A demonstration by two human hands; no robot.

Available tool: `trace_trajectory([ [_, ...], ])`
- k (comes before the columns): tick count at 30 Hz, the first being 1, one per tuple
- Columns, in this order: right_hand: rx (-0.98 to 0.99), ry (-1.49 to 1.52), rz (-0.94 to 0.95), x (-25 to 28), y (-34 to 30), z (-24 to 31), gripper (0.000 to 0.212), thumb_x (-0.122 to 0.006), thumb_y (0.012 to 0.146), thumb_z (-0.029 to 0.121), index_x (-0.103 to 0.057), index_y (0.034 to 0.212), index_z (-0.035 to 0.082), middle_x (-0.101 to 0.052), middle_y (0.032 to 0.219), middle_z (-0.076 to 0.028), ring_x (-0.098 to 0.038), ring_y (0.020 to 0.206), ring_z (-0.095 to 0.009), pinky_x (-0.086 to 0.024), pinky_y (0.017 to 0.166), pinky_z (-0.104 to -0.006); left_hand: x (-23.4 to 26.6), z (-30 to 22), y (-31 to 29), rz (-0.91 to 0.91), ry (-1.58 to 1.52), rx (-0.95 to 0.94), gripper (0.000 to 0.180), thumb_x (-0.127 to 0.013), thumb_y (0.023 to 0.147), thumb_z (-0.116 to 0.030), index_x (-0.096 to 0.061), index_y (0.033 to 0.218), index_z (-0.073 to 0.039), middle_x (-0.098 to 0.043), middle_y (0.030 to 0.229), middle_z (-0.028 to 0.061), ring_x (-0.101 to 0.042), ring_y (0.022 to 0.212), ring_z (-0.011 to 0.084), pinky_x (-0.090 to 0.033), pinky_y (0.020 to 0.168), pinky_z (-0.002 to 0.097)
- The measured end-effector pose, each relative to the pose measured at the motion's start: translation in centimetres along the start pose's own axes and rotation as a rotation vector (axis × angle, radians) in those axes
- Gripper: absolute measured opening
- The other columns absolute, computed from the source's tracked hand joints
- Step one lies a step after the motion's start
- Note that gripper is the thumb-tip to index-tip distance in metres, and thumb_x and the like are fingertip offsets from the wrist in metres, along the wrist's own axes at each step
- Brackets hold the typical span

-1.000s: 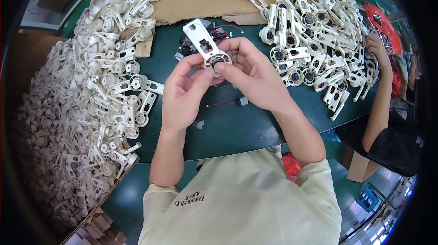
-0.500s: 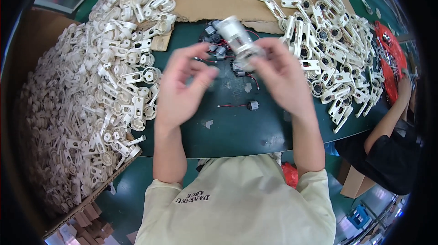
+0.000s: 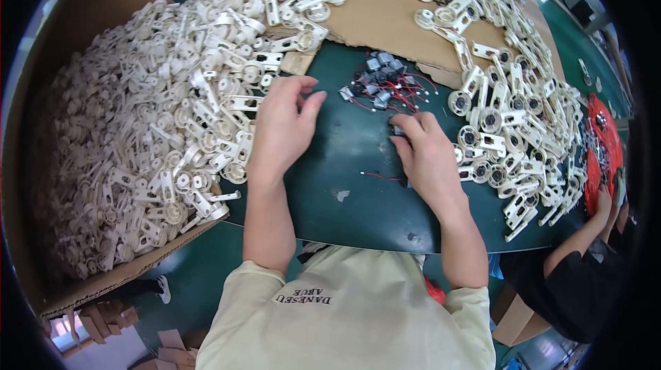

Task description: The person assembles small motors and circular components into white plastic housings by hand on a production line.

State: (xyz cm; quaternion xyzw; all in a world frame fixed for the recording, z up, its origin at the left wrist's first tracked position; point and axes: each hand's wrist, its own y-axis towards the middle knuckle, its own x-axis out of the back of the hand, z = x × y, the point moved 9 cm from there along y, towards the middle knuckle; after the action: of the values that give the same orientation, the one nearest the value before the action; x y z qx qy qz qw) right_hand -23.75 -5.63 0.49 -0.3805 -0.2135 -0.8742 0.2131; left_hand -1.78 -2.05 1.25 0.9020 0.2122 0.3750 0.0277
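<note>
My right hand (image 3: 428, 153) is low over the green table, its thumb and forefinger closed around a small dark grey part that looks like a motor, mostly hidden by the fingers. A thin red wire (image 3: 380, 176) lies on the table and runs under this hand. My left hand (image 3: 282, 122) is held beside the left heap of white plastic arms (image 3: 213, 105), thumb and fingers apart with nothing between them. Beyond both hands lies a cluster of small motors (image 3: 381, 77) with red and black wires and white plugs.
A large cardboard box (image 3: 124, 287) full of white arms stands at the left. More white arms with dark round inserts (image 3: 513, 118) are heaped at the right. Cardboard (image 3: 375, 22) covers the table's far part. At far right, another person's hand (image 3: 602, 201) is by a red bag (image 3: 606, 136).
The blurred white part is no longer in my right hand, which has come down to the table. My left hand has moved toward the white heap. The whole view has shifted leftward.
</note>
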Motion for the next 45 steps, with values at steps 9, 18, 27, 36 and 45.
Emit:
trace_trajectory([
  [9,-0.173,0.300,-0.206,2.9,0.1,-2.0,0.017,-0.062,0.093,0.002,-0.060,0.109,-0.002,-0.067,0.092,-0.014,-0.067,0.071,-0.017,-0.053,0.061,-0.0286,5.4,0.0,-1.8,0.033,0.141,0.071,0.015,-0.066,0.087,-0.006,-0.069,0.101,-0.002,-0.064,0.091,0.0139,-0.063,0.081,0.0286,-0.050,0.073,0.0372],
  [18,-0.133,0.407,-0.299,3.2,0.2,-3.1,0.018,-0.064,0.094,0.005,-0.060,0.110,-0.002,-0.062,0.078,-0.009,-0.061,0.065,-0.011,-0.049,0.056,-0.0261,3.3,-0.3,-1.5,0.116,0.576,-0.200,0.032,-0.065,0.081,-0.001,-0.065,0.113,-0.006,-0.060,0.111,0.0152,-0.056,0.105,0.0350,-0.043,0.095,0.0448],
  [27,-0.271,0.560,-0.224,3.7,-0.7,-3.7,0.015,-0.067,0.093,0.009,-0.062,0.104,0.000,-0.060,0.066,0.001,-0.053,0.055,-0.005,-0.042,0.050,-0.0212,5.3,-1.6,1.3,0.032,0.365,0.042,0.047,-0.080,0.075,-0.009,-0.062,0.118,-0.005,-0.065,0.108,0.0112,-0.062,0.083,0.0185,-0.050,0.076,0.0326],
  [36,-0.237,0.978,-0.087,1.6,-0.8,-0.9,0.009,-0.060,0.097,0.009,-0.057,0.098,0.000,-0.066,0.080,-0.003,-0.063,0.070,-0.006,-0.050,0.059,-0.0209,-5.3,-5.8,-1.2,0.589,-1.030,0.063,0.050,-0.064,0.088,0.008,-0.049,0.134,-0.003,-0.054,0.123,0.0078,-0.065,0.091,0.0147,-0.055,0.078,0.0272],
  [45,-0.192,0.722,-0.233,2.6,-0.8,-1.7,0.009,-0.067,0.090,0.005,-0.061,0.091,0.000,-0.063,0.086,-0.005,-0.063,0.072,-0.009,-0.051,0.060,-0.0230,-9.2,-5.6,-2.7,0.522,-1.523,0.329,0.037,-0.055,0.100,-0.016,-0.044,0.134,-0.005,-0.054,0.124,0.0118,-0.061,0.114,0.0315,-0.052,0.099,0.0433],
])
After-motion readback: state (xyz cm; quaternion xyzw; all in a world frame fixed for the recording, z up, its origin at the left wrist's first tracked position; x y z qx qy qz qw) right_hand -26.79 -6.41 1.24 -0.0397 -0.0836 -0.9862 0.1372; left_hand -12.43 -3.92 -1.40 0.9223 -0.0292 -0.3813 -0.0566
